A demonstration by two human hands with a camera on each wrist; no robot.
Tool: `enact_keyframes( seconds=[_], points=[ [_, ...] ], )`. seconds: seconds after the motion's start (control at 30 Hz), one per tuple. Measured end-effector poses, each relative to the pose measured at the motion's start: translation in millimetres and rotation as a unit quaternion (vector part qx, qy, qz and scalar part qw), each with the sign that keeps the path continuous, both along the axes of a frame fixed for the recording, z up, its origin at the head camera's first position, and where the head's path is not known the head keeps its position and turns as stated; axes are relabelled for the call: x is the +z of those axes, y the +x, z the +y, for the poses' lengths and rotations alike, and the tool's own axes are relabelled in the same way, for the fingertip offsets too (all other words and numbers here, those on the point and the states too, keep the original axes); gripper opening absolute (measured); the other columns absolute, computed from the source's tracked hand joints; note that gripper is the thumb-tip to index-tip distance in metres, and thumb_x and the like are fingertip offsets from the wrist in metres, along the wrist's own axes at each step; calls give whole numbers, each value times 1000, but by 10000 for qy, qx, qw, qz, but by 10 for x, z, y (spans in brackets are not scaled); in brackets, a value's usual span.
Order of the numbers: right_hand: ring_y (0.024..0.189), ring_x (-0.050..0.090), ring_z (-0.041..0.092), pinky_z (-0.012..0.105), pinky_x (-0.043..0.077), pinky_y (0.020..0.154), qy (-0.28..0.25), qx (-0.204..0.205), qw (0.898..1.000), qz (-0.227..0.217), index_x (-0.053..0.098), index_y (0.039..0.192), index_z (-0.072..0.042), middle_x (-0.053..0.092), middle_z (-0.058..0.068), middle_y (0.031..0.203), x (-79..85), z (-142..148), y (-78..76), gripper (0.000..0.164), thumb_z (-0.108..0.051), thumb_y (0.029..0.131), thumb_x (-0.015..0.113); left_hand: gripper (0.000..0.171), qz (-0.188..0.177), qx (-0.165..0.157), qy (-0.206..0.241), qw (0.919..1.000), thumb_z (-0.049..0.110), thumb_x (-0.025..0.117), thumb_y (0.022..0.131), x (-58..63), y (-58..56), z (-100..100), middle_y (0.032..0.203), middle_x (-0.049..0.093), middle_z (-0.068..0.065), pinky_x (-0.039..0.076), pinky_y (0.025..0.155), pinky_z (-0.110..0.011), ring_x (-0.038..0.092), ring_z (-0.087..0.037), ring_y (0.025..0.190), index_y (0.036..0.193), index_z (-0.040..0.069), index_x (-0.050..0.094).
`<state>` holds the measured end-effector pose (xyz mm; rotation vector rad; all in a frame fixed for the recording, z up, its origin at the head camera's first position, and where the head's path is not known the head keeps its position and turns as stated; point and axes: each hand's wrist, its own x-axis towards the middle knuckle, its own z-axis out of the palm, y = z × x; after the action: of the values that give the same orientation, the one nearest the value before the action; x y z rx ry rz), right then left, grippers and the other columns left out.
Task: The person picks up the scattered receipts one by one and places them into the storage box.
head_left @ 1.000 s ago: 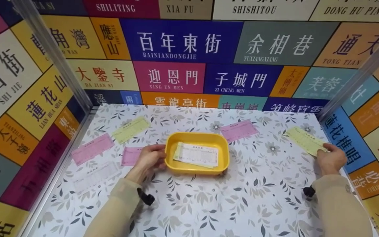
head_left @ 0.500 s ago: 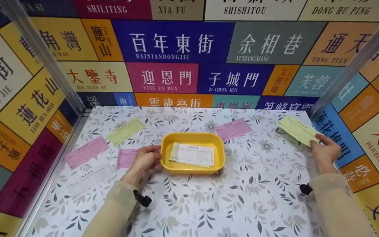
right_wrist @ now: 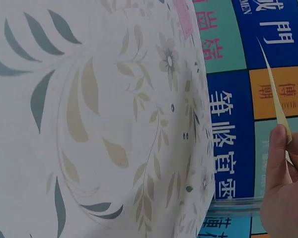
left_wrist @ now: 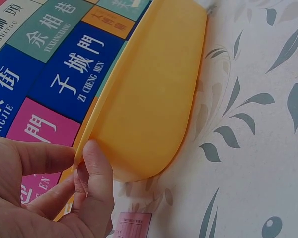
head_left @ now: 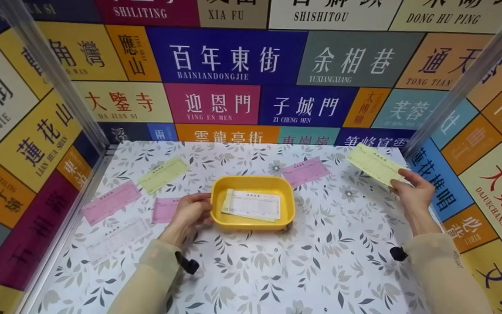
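A yellow plastic tray (head_left: 253, 225) stands mid-table with white and yellow printed slips (head_left: 254, 206) lying in it. My left hand (head_left: 188, 214) pinches the tray's left rim between thumb and fingers; the left wrist view shows that grip on the yellow wall (left_wrist: 144, 94). At the right, my right hand (head_left: 414, 192) pinches a yellow slip (head_left: 375, 163) by its near corner, and the slip is raised off the table. In the right wrist view the yellow slip (right_wrist: 274, 89) appears edge-on above the fingers.
Left of the tray lie a yellow slip (head_left: 162, 175), a pink slip (head_left: 111, 202), a white slip (head_left: 118, 240) and another pink slip (head_left: 164, 210) partly behind my left hand. A pink slip (head_left: 306, 171) lies behind the tray. Printed panels (head_left: 225, 56) wall the flowered table.
My right hand has lifted the yellow slip off the table and carried it leftward. The left hand keeps its hold on the tray's rim. The head view has shifted slightly.
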<state>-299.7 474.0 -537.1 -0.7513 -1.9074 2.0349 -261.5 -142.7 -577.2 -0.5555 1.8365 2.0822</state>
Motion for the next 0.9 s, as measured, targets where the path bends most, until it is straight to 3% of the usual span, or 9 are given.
enact_keyframes(
  seconds=[0.2, 0.5, 0.77, 0.9],
  points=[
    [85, 80, 7, 23, 69, 77, -131, 523, 9979, 364, 64, 153, 2, 69, -6, 121, 29, -281, 85, 58, 11, 97, 76, 56, -22, -40, 33, 10000, -6, 68, 97, 6, 5, -4, 138, 72, -23, 66, 73, -35, 76, -21, 78, 151, 4, 66],
    [83, 80, 3, 22, 69, 75, 387, 1210, 9891, 747, 64, 149, 11, 79, -13, 112, -50, -824, 156, 53, 13, 97, 75, 56, -139, -10, 60, 9999, -6, 68, 95, 10, -11, -11, 137, 73, -22, 66, 78, -36, 78, -22, 83, 149, 8, 68],
    [84, 81, 6, 26, 70, 76, 598, 2071, 9726, 867, 60, 148, 17, 85, -11, 100, -44, -1307, 232, 57, 13, 93, 78, 59, -47, -20, 45, 10000, -7, 68, 93, -5, 0, 3, 137, 74, -23, 69, 77, -36, 81, -25, 88, 151, 7, 68],
    [82, 81, 8, 27, 71, 76, 618, 2540, 9618, 808, 62, 144, 17, 87, -3, 99, -78, -1591, 248, 55, 15, 92, 77, 58, -68, -35, 45, 10000, -5, 68, 95, -6, -5, -7, 138, 73, -22, 68, 76, -35, 79, -23, 85, 151, 8, 68]
  ],
)
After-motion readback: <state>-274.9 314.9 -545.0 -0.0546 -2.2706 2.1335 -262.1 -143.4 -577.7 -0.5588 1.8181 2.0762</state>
